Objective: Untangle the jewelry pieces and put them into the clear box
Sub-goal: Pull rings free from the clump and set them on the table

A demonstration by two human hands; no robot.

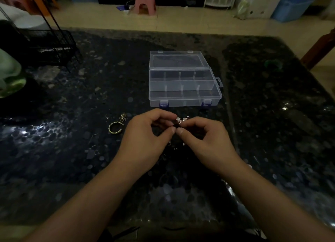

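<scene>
Silver chain [181, 119] between both hands' fingertips [174, 130]

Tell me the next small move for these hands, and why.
Probably ease the fingertips apart to tease one strand loose. Both the left hand and right hand pinch the tangled silver chain above the table, and the open clear box looks empty.

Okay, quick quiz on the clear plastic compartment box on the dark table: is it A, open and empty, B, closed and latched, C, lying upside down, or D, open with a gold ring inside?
A: the clear plastic compartment box has its lid swung back and its compartments look bare, while the gold ring lies on the dark table to its left.
</scene>
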